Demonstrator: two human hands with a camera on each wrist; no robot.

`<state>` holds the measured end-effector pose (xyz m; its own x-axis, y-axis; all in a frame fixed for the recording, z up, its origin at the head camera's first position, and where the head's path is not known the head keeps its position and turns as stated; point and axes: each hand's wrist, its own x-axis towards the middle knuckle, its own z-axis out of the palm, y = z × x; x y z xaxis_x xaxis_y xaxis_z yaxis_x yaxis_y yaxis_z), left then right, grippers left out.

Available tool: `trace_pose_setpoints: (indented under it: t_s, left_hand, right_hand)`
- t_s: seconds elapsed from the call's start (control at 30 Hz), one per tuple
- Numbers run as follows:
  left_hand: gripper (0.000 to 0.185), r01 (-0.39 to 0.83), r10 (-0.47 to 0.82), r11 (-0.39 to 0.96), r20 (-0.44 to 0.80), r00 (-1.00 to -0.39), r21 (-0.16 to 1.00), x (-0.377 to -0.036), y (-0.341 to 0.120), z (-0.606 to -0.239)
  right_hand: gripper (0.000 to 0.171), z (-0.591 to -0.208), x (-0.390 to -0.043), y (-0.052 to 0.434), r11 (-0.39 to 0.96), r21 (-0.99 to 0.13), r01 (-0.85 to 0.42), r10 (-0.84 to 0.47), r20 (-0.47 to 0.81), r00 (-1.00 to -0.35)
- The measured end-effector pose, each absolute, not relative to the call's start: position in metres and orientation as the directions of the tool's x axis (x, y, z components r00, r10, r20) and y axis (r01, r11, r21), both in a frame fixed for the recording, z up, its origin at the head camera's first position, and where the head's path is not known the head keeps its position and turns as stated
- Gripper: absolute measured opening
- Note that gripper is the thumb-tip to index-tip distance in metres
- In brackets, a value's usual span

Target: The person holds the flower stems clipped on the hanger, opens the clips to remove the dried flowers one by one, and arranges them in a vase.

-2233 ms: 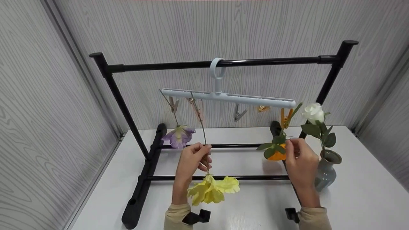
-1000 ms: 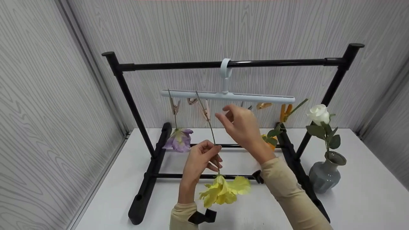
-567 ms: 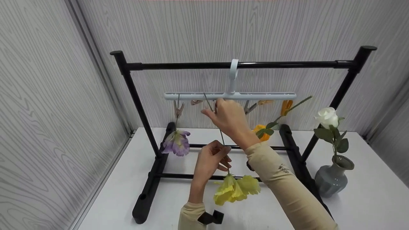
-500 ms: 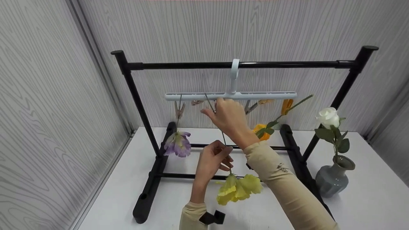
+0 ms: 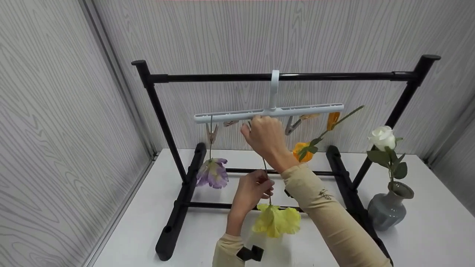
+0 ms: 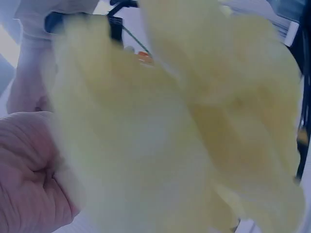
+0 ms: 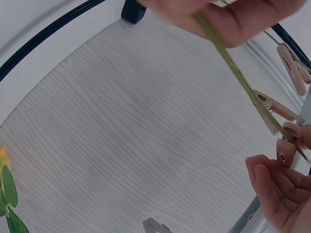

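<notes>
In the head view my left hand (image 5: 249, 191) pinches the thin stem of a yellow flower (image 5: 274, 220), whose bloom hangs downward. Its petals fill most of the left wrist view. My right hand (image 5: 269, 137) is just below the middle of a pale blue clip hanger (image 5: 311, 110). The right wrist view shows its thumb and fingers pinching a pink clothespin (image 7: 285, 153), with the green stem (image 7: 238, 73) running up to it; whether the peg bites the stem I cannot tell. A purple flower (image 5: 213, 174) and an orange flower (image 5: 300, 150) hang from other pegs.
The hanger hooks over the top bar (image 5: 222, 77) of a black rack standing on a white table (image 5: 130, 222). A grey peg (image 5: 291, 127) and an orange peg (image 5: 333, 120) hang right of my hand. A white rose (image 5: 383, 138) stands in a grey vase (image 5: 386, 211) at right.
My right hand left the orange flower's leaves, moved left and took hold of the pink clothespin. The hanger's left end has dropped and its right end risen. My left hand shifted slightly down, still pinching the stem.
</notes>
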<state>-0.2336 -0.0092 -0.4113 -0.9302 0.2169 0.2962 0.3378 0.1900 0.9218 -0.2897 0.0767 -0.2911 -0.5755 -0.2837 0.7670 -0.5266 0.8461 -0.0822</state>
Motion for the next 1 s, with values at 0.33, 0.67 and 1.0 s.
trace_pose_setpoints:
  t_s: [0.33,0.67,1.0]
  left_hand:
    - [0.015,0.453,0.225,0.507,0.394,-0.891,0.733,-0.237,-0.007,-0.419]
    - [0.013,0.500,0.432,0.422,0.317,-0.844,0.756,-0.234,0.003,-0.421]
    - [0.007,0.512,0.328,0.543,0.393,-0.859,0.665,-0.232,0.012,-0.420]
  right_hand:
    - [0.045,-0.292,-0.291,0.078,0.798,-0.141,-0.586,-0.274,0.780,-0.562]
    - [0.041,-0.291,-0.288,0.080,0.799,-0.114,-0.590,-0.297,0.779,-0.552]
    - [0.036,-0.273,-0.279,0.088,0.838,-0.177,-0.517,-0.364,0.525,-0.769]
